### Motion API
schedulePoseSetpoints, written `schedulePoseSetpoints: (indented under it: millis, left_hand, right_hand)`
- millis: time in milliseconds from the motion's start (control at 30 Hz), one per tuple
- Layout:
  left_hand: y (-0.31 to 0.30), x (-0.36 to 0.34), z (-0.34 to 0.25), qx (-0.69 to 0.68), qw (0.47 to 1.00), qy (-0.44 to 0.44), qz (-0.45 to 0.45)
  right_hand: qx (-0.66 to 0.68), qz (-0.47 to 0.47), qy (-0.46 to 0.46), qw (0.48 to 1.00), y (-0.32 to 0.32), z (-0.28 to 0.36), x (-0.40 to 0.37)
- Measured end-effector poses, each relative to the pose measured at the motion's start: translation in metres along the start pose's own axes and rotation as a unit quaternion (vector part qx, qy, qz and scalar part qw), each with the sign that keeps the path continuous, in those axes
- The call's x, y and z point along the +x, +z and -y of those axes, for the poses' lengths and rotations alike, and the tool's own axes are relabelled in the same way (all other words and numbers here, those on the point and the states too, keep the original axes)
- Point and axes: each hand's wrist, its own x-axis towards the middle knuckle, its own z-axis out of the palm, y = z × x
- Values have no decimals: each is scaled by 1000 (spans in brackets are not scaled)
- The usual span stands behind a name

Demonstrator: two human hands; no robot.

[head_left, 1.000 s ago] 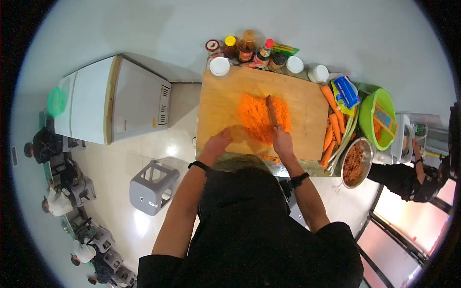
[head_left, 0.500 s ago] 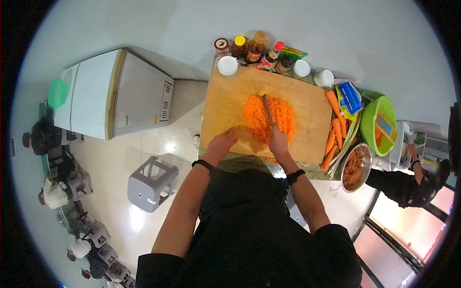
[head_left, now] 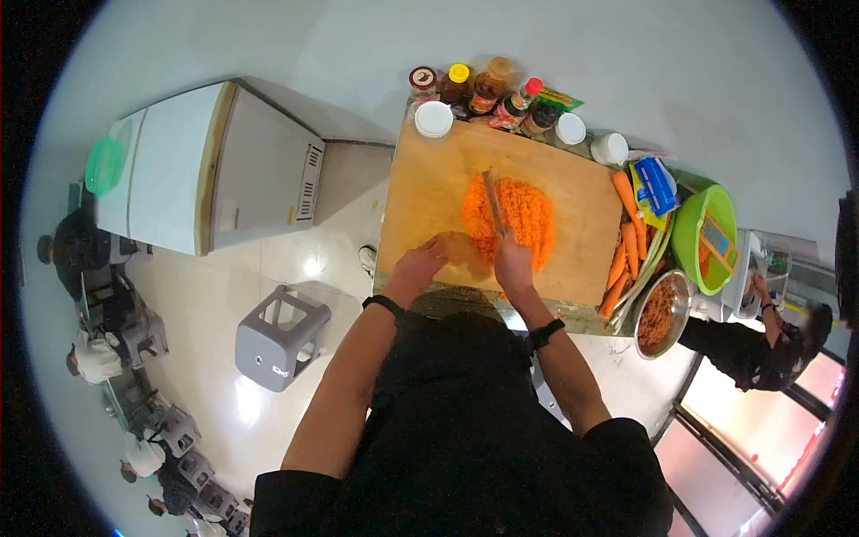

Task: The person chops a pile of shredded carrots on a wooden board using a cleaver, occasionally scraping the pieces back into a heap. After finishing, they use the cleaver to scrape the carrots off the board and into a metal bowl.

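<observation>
My right hand (head_left: 513,266) grips the handle of a knife (head_left: 494,201), its blade pointing away from me. The blade lies across a heap of finely chopped carrot (head_left: 528,219) on a wooden cutting board (head_left: 582,219), toward the left part of the heap. Near the board's front left edge, my left hand (head_left: 419,270) rests low over the wood, apart from the knife. Its fingers reach toward the heap with nothing seen in them.
Whole carrots (head_left: 631,242) and green onions (head_left: 646,268) lie right of the board, beside a metal bowl (head_left: 687,309) of chopped filling and a green basin (head_left: 729,215). Jars and bottles (head_left: 489,87) line the back. A grey stool (head_left: 277,336) stands left; a co-worker (head_left: 761,349) is right.
The knife has shifted slightly left across the carrot heap with my right hand. My left hand keeps about the same place on the board. The whole view has moved a little.
</observation>
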Motion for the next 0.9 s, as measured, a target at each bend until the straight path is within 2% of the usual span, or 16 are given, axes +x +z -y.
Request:
schedulePoseSetpoints:
  millis: [67, 133, 167, 200, 233, 267, 333, 367, 433, 533, 667, 733, 767, 833, 900]
  left_hand:
    - [3, 0, 3, 4, 1000, 6, 0]
    - [5, 0, -2, -3, 1000, -20, -22]
    - [15, -4, -1, -4, 1000, -22, -18]
    - [41, -3, 5, -27, 998, -41, -44]
    - [41, 3, 7, -48, 994, -58, -74]
    - [43, 1, 5, -50, 995, -57, -72]
    - [7, -1, -2, -1, 1000, -20, -17]
    - [14, 1, 1, 2, 1000, -20, -17]
    - [35, 2, 7, -17, 999, -14, -39]
    - [34, 3, 6, 10, 1000, 4, -13]
    - [1, 0, -2, 16, 1000, 2, 5]
    - [-8, -2, -11, -98, 990, -93, 52]
    - [-11, 0, -10, -98, 990, -93, 51]
    - [-8, -2, -6, -18, 998, -30, 51]
    - [-3, -2, -6, -21, 997, -43, 55]
  right_hand:
    - [-15, 15, -18, 1000, 8, -6, 0]
    - [-8, 22, -108, 994, -5, -3, 1]
    - [-6, 26, -108, 994, -6, 1, -3]
    - [-28, 46, -46, 998, -13, 11, -7]
    - [-50, 61, 14, 997, -17, 15, -4]
    - [-50, 62, 16, 997, -4, -1, -6]
    - [-94, 60, -91, 990, 38, -43, -2]
    - [-92, 58, -92, 990, 28, -33, -5]
    - [-42, 38, 4, 998, -4, -8, -11]
    - [-27, 1, 30, 999, 8, -20, -5]
    - [-63, 1, 19, 998, -1, -21, 0]
    - [-42, -21, -12, 999, -7, -19, -4]
    - [-42, -22, -12, 999, -2, -23, -2]
    - [-60, 0, -16, 998, 13, -26, -2]
    - [-50, 9, -4, 999, 10, -29, -3]
